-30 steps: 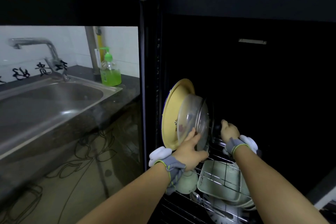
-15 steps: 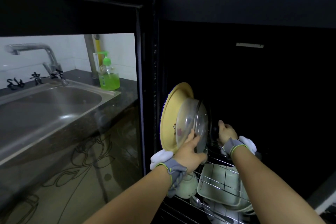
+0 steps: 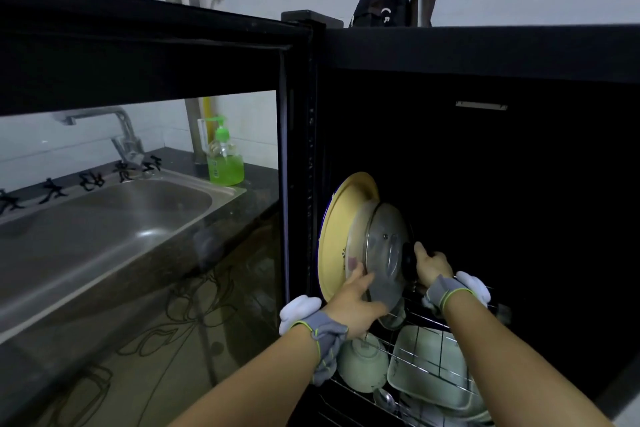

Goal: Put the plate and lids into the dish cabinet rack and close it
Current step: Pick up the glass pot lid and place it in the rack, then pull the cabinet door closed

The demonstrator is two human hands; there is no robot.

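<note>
A large yellow plate stands on edge at the left of the dark cabinet's wire rack. Two glass lids lean against it: a rear lid and a front lid with a black knob. My left hand presses on the front lid's lower rim. My right hand grips the black knob. Both lids stand nearly upright inside the rack.
Below the rack lie a pale green bowl, a square green dish and a spoon. The cabinet's glass door hangs open at left, showing a steel sink, tap and green soap bottle behind it.
The front lid has turned more upright against the plate, its knob now showing. My right hand moved from the rack's dark interior onto the knob. The camera tilted downward.
</note>
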